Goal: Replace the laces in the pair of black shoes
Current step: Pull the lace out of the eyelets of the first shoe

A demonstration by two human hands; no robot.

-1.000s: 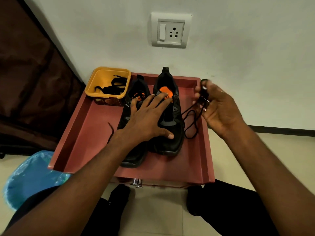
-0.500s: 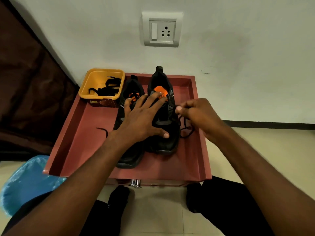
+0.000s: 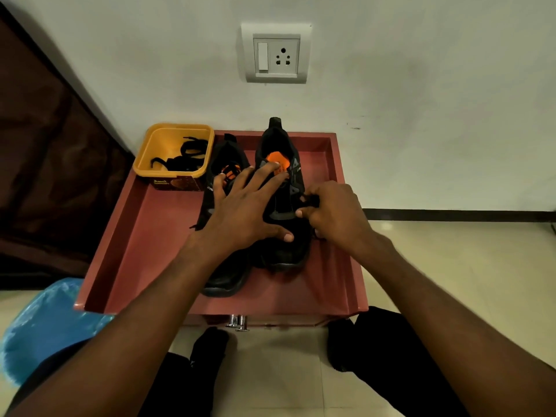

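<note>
Two black shoes stand side by side on a red tray [image 3: 144,236], toes toward me. The right shoe [image 3: 285,245] shows an orange insole [image 3: 278,159]; the left shoe [image 3: 224,278] sits slightly nearer. My left hand [image 3: 240,212] lies flat with spread fingers across both shoes, pressing them down. My right hand [image 3: 334,215] is at the right shoe's outer side, fingers pinched on a black lace [image 3: 310,201] by the eyelets. Much of that lace is hidden under the hand.
A yellow tub [image 3: 173,152] holding black laces stands at the tray's back left corner. The wall with a socket plate [image 3: 275,54] is right behind the tray. A blue plastic bag [image 3: 45,326] lies on the floor at left; my dark-clothed legs are below.
My right hand came down from beside the tray, where it held the lace up, to the right shoe's side. The left hand stayed on the shoes.
</note>
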